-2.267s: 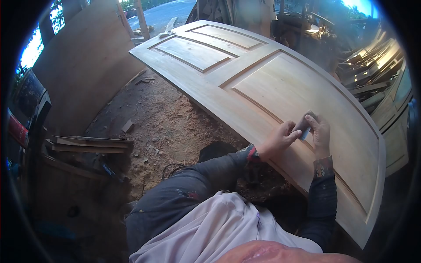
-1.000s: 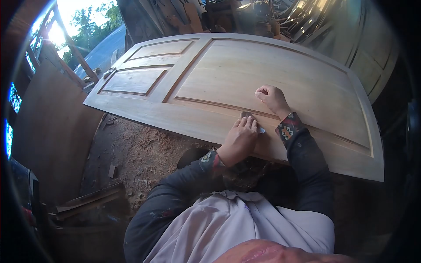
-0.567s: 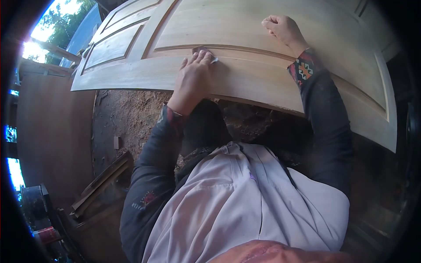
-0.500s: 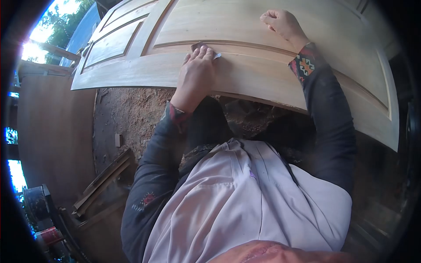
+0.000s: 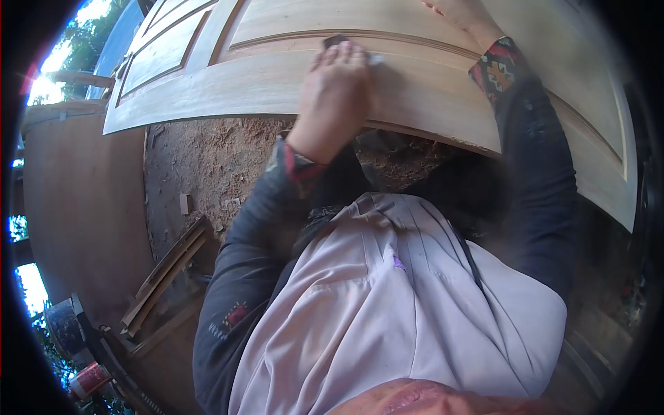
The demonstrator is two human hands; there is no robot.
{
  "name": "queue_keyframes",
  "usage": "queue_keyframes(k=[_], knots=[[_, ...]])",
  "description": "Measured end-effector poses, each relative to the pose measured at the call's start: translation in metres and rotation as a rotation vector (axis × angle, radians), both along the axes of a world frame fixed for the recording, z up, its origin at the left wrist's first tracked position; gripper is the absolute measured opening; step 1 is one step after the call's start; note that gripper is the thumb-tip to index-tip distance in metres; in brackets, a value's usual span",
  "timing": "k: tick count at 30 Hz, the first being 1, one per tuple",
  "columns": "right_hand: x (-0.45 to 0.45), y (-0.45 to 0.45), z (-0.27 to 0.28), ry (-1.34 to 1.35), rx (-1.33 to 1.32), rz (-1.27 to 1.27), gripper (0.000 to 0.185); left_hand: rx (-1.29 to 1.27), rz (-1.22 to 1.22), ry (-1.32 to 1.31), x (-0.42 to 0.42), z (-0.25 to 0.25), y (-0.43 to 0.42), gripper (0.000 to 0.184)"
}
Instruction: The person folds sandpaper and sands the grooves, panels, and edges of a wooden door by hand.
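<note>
My left hand [image 5: 337,93] presses down on a pale wooden panel door [image 5: 207,104], its fingers closed over a small brown piece of sandpaper [image 5: 335,41]. The sandpaper shows past my fingertips beside the grooved molding, and a whitish edge of it is blurred at the hand's right. At the top edge of the view, my right hand [image 5: 465,15] is over the door's raised panel. Most of its fingers are cut off by the frame, so their grip is hidden.
Wood shavings [image 5: 214,155] cover the ground below the door. At the left stands a brown wooden board [image 5: 76,207], with loose wood strips [image 5: 166,273] near its foot. A red can [image 5: 90,380] sits at the lower left beside a dark machine-like object [image 5: 66,325].
My left hand has slid right along the door's rail and molding with the sandpaper. My right hand has moved up, partly out of the view. The camera view has shifted a little.
</note>
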State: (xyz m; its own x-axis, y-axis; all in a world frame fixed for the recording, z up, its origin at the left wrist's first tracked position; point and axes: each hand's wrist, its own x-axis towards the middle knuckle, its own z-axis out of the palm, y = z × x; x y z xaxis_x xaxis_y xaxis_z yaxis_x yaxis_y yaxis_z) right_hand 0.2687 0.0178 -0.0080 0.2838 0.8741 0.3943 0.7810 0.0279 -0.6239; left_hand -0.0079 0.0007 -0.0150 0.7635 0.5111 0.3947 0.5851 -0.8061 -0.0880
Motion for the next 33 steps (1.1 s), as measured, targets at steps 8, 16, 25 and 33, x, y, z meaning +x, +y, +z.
queue_keyframes(k=[8, 16, 25, 33], knots=[[0.002, -0.015, 0.01, 0.076, -0.114, -0.001, 0.025, -0.029, 0.08, -0.11, -0.019, -0.004, 0.02, 0.031], [-0.004, -0.011, 0.011, -0.008, -0.108, -0.01, 0.028, -0.023, -0.247, -0.06, 0.033, -0.009, -0.039, 0.039], [-0.004, -0.013, 0.006, 0.216, -0.26, 0.009, 0.027, -0.21, 0.5, 0.051, -0.137, 0.019, 0.108, 0.033], [0.009, -0.006, -0.005, 0.114, -0.114, 0.06, 0.029, 0.156, -0.151, -0.082, -0.084, -0.001, 0.021, 0.029]])
